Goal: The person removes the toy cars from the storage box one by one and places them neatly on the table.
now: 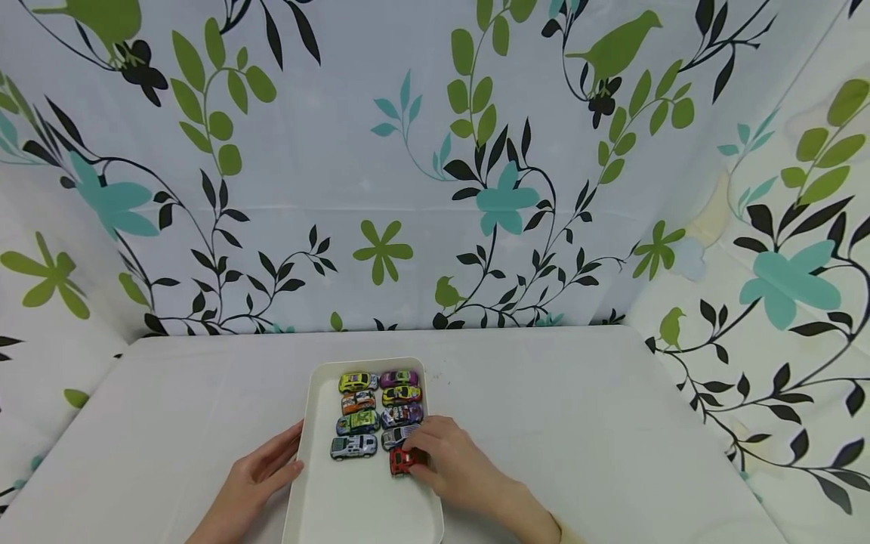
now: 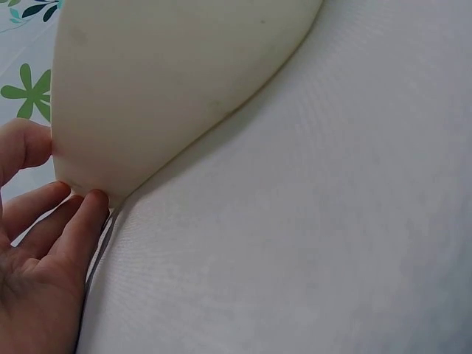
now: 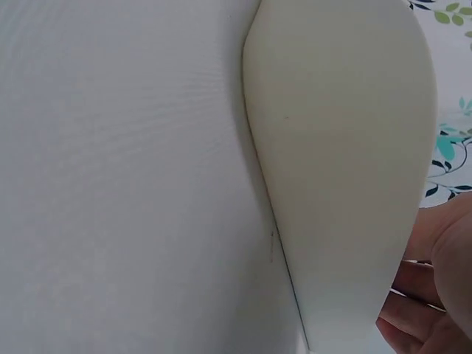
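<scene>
A red toy car (image 1: 401,462) is at the lower end of the right column of cars in a white tray (image 1: 360,514). My right hand (image 1: 455,465) reaches over the tray's right edge and pinches that car between thumb and fingers, partly covering it. Just above it, a grey toy car (image 1: 397,436) is partly hidden by the fingers. My left hand (image 1: 254,480) lies against the outer left side of the tray, fingers nearly straight. In the left wrist view, its fingertips (image 2: 96,196) touch the tray wall near the bottom edge.
Several more toy cars stand in two columns inside the tray, among them a silver one (image 1: 353,446), a green one (image 1: 357,421) and a purple one (image 1: 399,379). The tray is on a white table (image 1: 557,423), with leaf-and-bird patterned cloth (image 1: 306,151) behind and at both sides.
</scene>
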A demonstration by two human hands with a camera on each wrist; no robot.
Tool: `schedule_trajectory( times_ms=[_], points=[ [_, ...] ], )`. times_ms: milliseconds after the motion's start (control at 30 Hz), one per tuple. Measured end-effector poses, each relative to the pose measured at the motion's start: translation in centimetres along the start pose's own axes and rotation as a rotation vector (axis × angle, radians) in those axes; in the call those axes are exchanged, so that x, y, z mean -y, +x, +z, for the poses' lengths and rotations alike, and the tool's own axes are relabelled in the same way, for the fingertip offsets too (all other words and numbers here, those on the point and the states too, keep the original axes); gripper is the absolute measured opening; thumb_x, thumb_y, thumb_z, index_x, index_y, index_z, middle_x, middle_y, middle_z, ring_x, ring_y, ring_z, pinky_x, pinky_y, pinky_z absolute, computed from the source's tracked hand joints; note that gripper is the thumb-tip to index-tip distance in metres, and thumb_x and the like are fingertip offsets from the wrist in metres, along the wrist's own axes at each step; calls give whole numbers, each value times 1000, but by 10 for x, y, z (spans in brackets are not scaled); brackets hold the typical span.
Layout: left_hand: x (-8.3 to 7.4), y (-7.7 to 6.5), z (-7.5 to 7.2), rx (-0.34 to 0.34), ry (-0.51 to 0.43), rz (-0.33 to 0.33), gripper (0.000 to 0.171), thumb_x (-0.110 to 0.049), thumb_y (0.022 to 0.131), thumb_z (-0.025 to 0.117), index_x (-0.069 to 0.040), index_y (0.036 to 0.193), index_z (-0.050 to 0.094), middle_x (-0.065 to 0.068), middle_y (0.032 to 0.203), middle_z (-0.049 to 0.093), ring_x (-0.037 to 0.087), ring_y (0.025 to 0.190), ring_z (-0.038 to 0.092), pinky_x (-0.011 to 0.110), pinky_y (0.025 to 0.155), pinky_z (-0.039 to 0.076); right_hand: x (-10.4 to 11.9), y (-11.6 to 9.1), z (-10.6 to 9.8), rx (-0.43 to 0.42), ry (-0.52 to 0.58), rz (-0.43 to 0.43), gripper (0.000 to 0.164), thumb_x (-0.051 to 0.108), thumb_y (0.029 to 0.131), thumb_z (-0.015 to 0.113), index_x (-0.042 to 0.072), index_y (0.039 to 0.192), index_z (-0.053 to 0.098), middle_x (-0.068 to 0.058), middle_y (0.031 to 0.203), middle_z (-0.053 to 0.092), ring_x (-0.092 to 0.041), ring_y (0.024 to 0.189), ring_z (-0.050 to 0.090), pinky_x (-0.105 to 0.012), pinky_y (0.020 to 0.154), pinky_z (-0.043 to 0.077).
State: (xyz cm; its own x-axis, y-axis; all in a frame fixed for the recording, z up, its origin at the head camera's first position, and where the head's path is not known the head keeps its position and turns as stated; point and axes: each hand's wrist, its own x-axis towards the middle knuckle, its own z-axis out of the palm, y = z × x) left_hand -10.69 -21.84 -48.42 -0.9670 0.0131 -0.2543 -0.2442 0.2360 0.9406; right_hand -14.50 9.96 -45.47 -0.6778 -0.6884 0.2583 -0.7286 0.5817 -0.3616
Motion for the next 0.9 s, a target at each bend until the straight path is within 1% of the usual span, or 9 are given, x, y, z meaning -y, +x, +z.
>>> schedule_trajectory(
  times_ms=[100, 200, 300, 400, 600, 733, 900],
  points=[
    [0, 0, 0, 0, -3, -1, 72, -34, 94, 70, -9, 154, 38, 12, 157, 40, 21, 140, 41, 29, 103, 51, 0, -1, -3, -32, 0, -8, 21, 18, 88, 77, 15, 108, 72, 6, 110, 67, -12, 109, 58, -31, 100, 50],
    [0, 0, -1, 2, -5, -2, 72, -35, 94, 69, -10, 154, 38, 12, 157, 40, 18, 139, 41, 28, 103, 51, 0, 0, -6, -98, 13, -38, 23, 17, 87, 78, 14, 109, 72, 4, 110, 68, -13, 108, 59, -31, 98, 51],
    [0, 0, -1, 4, -2, -7, 72, -35, 94, 69, -9, 154, 37, 12, 157, 39, 24, 141, 39, 29, 103, 51, -2, 0, -10, -161, 50, -53, 25, 14, 86, 79, 14, 110, 72, 4, 111, 69, -14, 107, 61, -31, 95, 53],
    [0, 0, -1, 2, 9, -6, 72, -35, 94, 69, -8, 154, 37, 13, 157, 39, 27, 142, 38, 28, 102, 52, -5, 0, -14, -211, 87, -50, 27, 11, 85, 80, 14, 110, 72, 4, 112, 69, -14, 106, 62, -31, 94, 54],
    [1, 2, -1, -1, 32, 1, 73, -35, 94, 69, -8, 154, 37, 13, 157, 40, 28, 142, 39, 28, 101, 52, -13, 2, -23, -292, 94, -53, 29, 6, 82, 82, 11, 109, 72, 2, 111, 69, -14, 103, 63, -27, 90, 56],
    [1, 1, -1, -3, 31, 1, 73, -35, 94, 69, -8, 154, 38, 13, 157, 40, 26, 141, 40, 28, 101, 52, -21, 1, -26, -308, 98, -22, 30, 5, 81, 82, 10, 108, 72, 1, 111, 68, -15, 104, 64, -27, 90, 57],
    [0, 0, -1, 2, 18, 1, 73, -34, 95, 69, -7, 154, 37, 15, 157, 39, 28, 142, 39, 29, 101, 52, -32, -1, -27, -302, 104, 37, 28, 6, 82, 81, 11, 108, 72, 2, 112, 68, -15, 106, 64, -29, 91, 57]
  ],
)
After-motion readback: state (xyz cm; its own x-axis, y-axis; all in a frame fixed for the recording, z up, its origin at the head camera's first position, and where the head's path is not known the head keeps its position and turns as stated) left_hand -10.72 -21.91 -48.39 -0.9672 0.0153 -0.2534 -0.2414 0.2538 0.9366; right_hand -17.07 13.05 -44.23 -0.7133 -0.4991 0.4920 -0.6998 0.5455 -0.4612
